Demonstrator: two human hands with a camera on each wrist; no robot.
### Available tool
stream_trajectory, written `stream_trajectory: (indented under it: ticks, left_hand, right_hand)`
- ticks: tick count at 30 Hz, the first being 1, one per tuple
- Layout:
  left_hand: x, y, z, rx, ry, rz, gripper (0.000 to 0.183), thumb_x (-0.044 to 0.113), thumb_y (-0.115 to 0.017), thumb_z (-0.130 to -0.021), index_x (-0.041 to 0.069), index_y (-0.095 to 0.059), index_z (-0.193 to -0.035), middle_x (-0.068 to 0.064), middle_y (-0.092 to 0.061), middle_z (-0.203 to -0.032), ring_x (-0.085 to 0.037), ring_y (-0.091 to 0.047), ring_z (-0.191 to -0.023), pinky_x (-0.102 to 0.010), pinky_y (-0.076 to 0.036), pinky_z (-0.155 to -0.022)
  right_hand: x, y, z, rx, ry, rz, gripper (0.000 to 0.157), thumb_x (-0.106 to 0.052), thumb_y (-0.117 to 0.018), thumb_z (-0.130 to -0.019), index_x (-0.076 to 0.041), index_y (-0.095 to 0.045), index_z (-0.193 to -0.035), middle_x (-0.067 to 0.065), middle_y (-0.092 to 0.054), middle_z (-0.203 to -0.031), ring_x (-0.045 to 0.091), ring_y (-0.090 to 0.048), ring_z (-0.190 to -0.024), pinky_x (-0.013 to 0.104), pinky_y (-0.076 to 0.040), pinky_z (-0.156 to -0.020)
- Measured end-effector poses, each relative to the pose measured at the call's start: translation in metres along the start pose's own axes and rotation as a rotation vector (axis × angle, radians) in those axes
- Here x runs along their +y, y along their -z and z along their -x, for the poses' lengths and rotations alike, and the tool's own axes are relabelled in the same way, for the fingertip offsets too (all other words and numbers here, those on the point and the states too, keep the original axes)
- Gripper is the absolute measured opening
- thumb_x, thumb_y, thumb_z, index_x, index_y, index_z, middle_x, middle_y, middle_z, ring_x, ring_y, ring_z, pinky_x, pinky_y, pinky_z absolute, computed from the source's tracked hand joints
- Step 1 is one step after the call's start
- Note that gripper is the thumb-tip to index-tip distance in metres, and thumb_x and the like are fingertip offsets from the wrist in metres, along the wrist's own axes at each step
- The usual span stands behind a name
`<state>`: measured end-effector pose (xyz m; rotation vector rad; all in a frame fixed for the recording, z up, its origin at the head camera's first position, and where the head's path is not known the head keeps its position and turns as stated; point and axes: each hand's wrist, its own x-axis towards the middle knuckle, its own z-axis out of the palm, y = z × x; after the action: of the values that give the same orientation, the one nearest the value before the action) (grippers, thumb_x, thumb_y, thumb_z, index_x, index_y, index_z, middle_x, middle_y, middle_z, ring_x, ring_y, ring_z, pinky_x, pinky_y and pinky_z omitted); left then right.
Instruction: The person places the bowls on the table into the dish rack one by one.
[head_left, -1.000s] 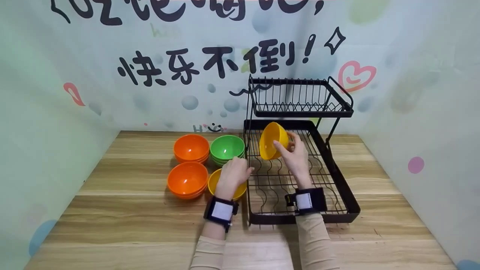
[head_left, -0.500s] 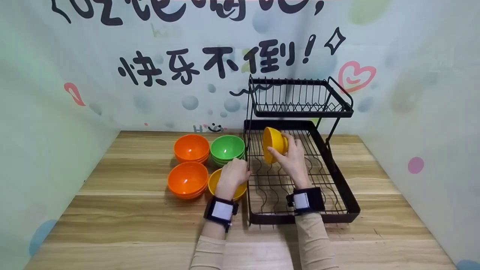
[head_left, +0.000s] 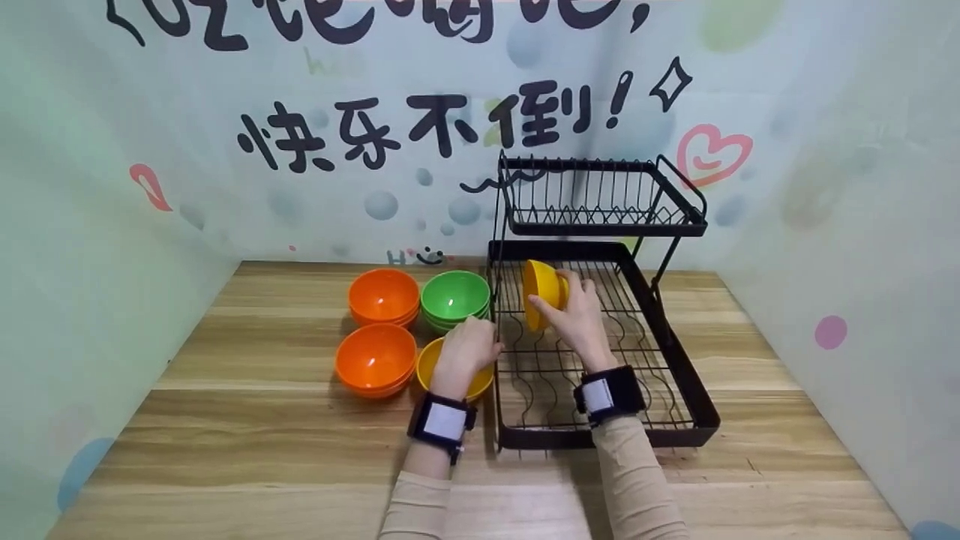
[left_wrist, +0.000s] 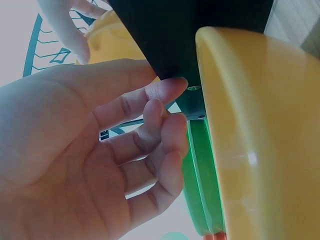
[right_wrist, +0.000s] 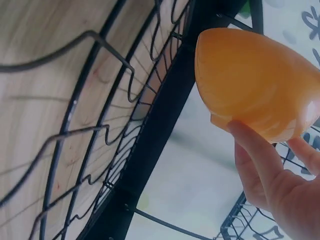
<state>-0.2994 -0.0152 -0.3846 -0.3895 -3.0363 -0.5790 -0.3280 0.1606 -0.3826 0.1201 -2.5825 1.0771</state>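
My right hand [head_left: 581,319] grips a yellow bowl [head_left: 544,294] over the lower tier of a black two-tier dish rack [head_left: 694,375]. The bowl is tipped on its side, its mouth facing left and its foot toward the palm. In the right wrist view, fingers hold the bowl [right_wrist: 255,82] near its base, above the wire grid. My left hand [head_left: 469,349] pinches the rack's left edge; in the left wrist view the thumb and index finger meet at the black rim [left_wrist: 190,102]. Partly hidden under that hand stands another yellow bowl [head_left: 429,367].
Left of the rack stand two stacks of orange bowls, a rear orange stack [head_left: 382,296] and a front orange stack [head_left: 375,360]. A green stack [head_left: 454,295] sits against the rack's left side. The upper tier [head_left: 607,225] overhangs the rack's rear.
The right hand has turned the yellow bowl further onto its side, so less of its inside shows, and moved it slightly down. The left hand stays at the rack's edge.
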Motion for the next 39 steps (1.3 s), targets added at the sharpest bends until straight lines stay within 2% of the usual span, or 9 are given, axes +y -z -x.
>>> stream_trajectory:
  ticks: [8, 15, 21, 27, 35, 39]
  left_hand:
    - [0.001, 0.000, 0.000, 0.002, -0.012, -0.007, 0.021, 0.021, -0.065, -0.088, 0.001, -0.068, -0.092, -0.015, -0.070, -0.091, -0.028, -0.069, -0.081, -0.040, -0.056, -0.074]
    - [0.000, -0.001, -0.002, 0.003, -0.016, -0.016, 0.023, 0.021, -0.064, -0.089, 0.000, -0.068, -0.094, -0.017, -0.070, -0.095, -0.030, -0.069, -0.086, -0.042, -0.056, -0.077]
    - [-0.001, -0.001, -0.002, 0.002, -0.021, -0.014, 0.022, 0.021, -0.064, -0.089, 0.000, -0.069, -0.092, -0.016, -0.070, -0.092, -0.029, -0.069, -0.083, -0.042, -0.056, -0.074]
    - [-0.001, -0.001, -0.002, 0.004, -0.027, -0.017, 0.022, 0.021, -0.064, -0.089, 0.000, -0.068, -0.091, -0.017, -0.070, -0.092, -0.030, -0.069, -0.084, -0.043, -0.056, -0.075]
    - [-0.001, 0.000, -0.001, 0.020, -0.036, -0.038, 0.022, 0.022, -0.065, -0.088, 0.000, -0.068, -0.090, -0.016, -0.071, -0.092, -0.030, -0.069, -0.084, -0.043, -0.055, -0.075]
    - [-0.001, 0.000, -0.001, 0.005, -0.030, -0.031, 0.022, 0.022, -0.064, -0.089, 0.001, -0.068, -0.092, -0.016, -0.070, -0.094, -0.031, -0.069, -0.086, -0.044, -0.055, -0.077]
  right_hand:
    - [0.003, -0.005, -0.003, -0.032, -0.021, 0.034, 0.066, -0.041, -0.068, -0.084, -0.008, -0.044, -0.135, 0.024, -0.047, -0.118, 0.032, -0.052, -0.101, 0.044, -0.053, -0.085]
    - [0.010, -0.008, -0.005, -0.065, -0.045, 0.041, 0.068, -0.044, -0.066, -0.085, -0.007, -0.043, -0.136, 0.027, -0.047, -0.124, 0.036, -0.053, -0.106, 0.046, -0.052, -0.087]
    - [0.014, -0.010, -0.006, -0.089, -0.063, 0.006, 0.068, -0.045, -0.066, -0.085, -0.007, -0.042, -0.136, 0.026, -0.049, -0.127, 0.036, -0.056, -0.108, 0.043, -0.054, -0.084]
    - [0.016, -0.011, -0.006, -0.099, -0.081, -0.025, 0.069, -0.045, -0.066, -0.085, -0.004, -0.043, -0.136, 0.027, -0.047, -0.131, 0.036, -0.055, -0.111, 0.044, -0.052, -0.088]
    - [0.017, -0.013, -0.005, -0.124, -0.130, -0.077, 0.068, -0.046, -0.064, -0.086, -0.006, -0.042, -0.137, 0.023, -0.058, -0.126, 0.032, -0.063, -0.105, 0.038, -0.055, -0.079]
    - [0.017, -0.013, -0.005, -0.139, -0.146, -0.106, 0.068, -0.045, -0.064, -0.086, -0.006, -0.042, -0.136, 0.023, -0.062, -0.122, 0.031, -0.065, -0.101, 0.035, -0.056, -0.075]
